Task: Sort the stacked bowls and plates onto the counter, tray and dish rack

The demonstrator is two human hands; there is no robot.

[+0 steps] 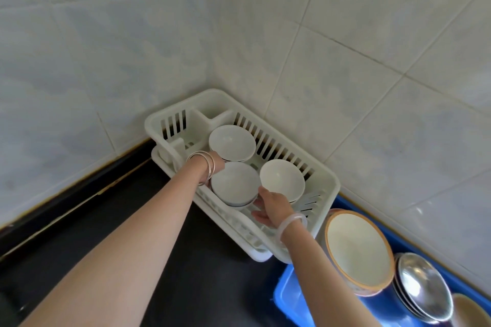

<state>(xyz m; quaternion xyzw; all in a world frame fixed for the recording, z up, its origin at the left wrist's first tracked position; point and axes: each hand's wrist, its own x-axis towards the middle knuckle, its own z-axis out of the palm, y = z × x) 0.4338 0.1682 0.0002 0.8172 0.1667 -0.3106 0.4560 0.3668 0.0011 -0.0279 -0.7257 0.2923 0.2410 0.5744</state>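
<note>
Bowl (235, 183) between hands (218, 164) (271, 207), perhaps held.

Single head-worn wide-angle view, facing forward and down.
Camera looks down from close above the black counter (183, 247); dish rack (212, 93) sits at frame centre, tiled wall corner (215, 34) fills the upper half, blue tray (285, 297) lower right.

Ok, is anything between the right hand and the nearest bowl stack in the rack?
Nothing visible. The right hand has its fingertips at the nearest bowl stack, on its right edge inside the dish rack; the right-hand bowl sits close beside them.
</note>
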